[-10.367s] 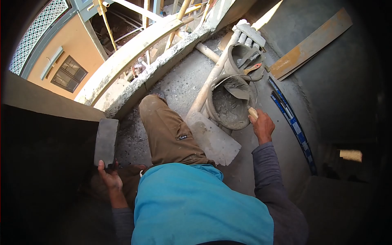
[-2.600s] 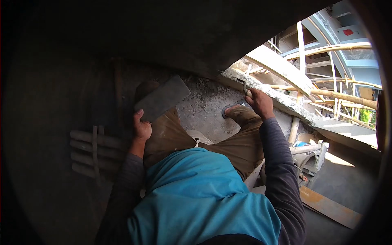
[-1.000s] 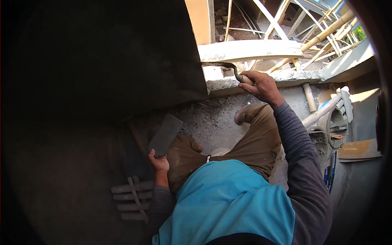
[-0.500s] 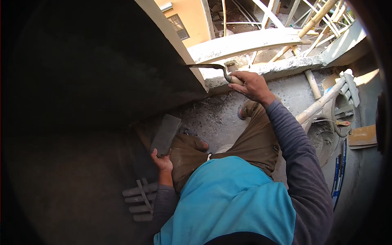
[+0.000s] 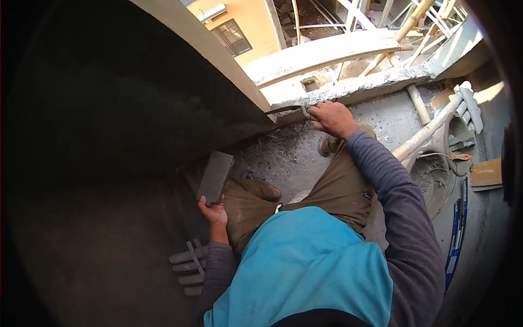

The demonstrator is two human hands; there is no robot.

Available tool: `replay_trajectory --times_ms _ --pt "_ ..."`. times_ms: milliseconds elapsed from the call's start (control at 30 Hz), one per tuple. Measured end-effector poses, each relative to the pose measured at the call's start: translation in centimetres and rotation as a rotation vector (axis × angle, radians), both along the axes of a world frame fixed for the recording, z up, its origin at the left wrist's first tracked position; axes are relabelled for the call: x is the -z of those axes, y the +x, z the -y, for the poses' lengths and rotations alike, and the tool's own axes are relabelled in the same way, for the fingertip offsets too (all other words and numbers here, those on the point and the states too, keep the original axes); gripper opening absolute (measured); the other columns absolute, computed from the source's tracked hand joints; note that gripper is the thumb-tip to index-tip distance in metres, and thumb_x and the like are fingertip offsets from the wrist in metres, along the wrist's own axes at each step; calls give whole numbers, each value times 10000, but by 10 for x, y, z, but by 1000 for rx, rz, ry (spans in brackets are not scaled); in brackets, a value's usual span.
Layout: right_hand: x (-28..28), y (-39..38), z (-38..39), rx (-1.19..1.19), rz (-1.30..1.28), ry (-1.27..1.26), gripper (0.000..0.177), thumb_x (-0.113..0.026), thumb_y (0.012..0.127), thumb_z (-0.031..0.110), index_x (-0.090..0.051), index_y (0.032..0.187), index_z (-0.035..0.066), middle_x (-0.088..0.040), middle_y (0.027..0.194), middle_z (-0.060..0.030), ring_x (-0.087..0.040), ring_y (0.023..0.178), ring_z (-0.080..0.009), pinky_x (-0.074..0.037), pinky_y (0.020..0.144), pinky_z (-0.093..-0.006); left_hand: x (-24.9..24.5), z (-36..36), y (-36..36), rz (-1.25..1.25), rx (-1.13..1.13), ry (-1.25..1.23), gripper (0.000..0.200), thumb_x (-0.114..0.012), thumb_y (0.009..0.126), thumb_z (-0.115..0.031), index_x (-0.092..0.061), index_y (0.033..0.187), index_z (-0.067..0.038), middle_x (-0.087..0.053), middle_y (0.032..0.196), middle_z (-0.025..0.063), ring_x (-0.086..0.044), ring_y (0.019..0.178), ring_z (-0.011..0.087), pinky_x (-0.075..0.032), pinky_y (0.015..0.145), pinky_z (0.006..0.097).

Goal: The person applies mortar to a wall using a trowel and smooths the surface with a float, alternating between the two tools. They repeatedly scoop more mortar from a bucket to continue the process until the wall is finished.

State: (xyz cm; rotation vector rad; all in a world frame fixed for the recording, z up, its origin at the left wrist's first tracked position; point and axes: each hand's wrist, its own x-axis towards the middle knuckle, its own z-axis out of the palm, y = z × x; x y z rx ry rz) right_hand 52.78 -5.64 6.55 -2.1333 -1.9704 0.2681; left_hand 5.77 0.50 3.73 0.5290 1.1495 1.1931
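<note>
My left hand [image 5: 214, 211] is closed on the lower end of a grey rectangular slab [image 5: 216, 177], held tilted above my left thigh with its broad face up. My right hand [image 5: 335, 120] is wrapped around the handle of a trowel [image 5: 287, 108]. Its thin, dark blade points left and shows nearly edge-on. The blade tip comes right up to the lower end of the wall edge [image 5: 248, 82], by the rough concrete ledge [image 5: 376, 89].
A mortar-smeared bucket [image 5: 433, 177] stands at the right, with a brush [image 5: 461, 157] near its rim. Pale poles [image 5: 427, 131] lean beside it. A blue spirit level [image 5: 456, 234] lies along the right wall. Several grey strips [image 5: 190, 267] lie at lower left. Bamboo scaffolding [image 5: 419, 22] rises beyond the ledge.
My right hand has brought the trowel down, from above the ledge to the wall's lower corner. My left hand and the slab have shifted slightly up and left.
</note>
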Motion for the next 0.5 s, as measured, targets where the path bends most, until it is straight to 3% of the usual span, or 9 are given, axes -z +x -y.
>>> replay_trajectory --times_ms 267,500 --pt "13 1 -32 -25 79 -94 265 -647 852 321 -624 1035 131 -658 920 -115 -652 915 -305 -532 778 -435 17 7 -15 26 -20 -5 466 -633 836 -363 -564 1213 -96 -619 1190 34 -597 1062 212 -455 925 356" --pt "-13 6 -46 7 71 -58 244 -630 858 326 -626 1046 169 -663 923 -97 -650 908 -294 -530 768 -440 25 3 -17 37 2 -25 451 -642 824 -361 -586 1193 -108 -627 1189 22 -594 1082 190 -440 929 340"
